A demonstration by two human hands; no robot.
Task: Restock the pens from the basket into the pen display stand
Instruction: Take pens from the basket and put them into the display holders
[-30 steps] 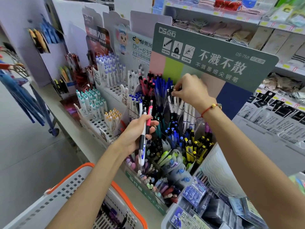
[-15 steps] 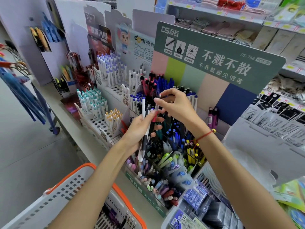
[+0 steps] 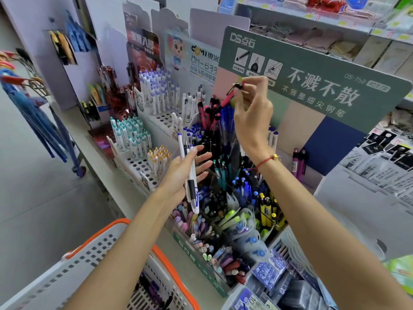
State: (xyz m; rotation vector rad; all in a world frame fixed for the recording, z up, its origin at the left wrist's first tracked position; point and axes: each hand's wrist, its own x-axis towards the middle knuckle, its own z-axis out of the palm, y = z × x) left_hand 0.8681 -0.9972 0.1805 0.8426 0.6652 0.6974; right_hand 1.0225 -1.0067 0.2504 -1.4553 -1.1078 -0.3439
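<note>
**Red pen held above stand, two white pens in left palm**

Head view. Right hand raised at 12 o'clock, fingertips pinching the black-clipped top of a slim red pen; the pen slants down-left, its lower end just over the red and blue pens at the back of the tiered green cardboard pen display stand. Left hand at 9 o'clock of the stand, palm up, fingers spread loosely, thumb pressing two white pens with black grips across the palm. White perforated plastic basket with orange rim at 7 o'clock, below the left forearm; dark pens show inside. Stand sits on a pale worktop.
</note>
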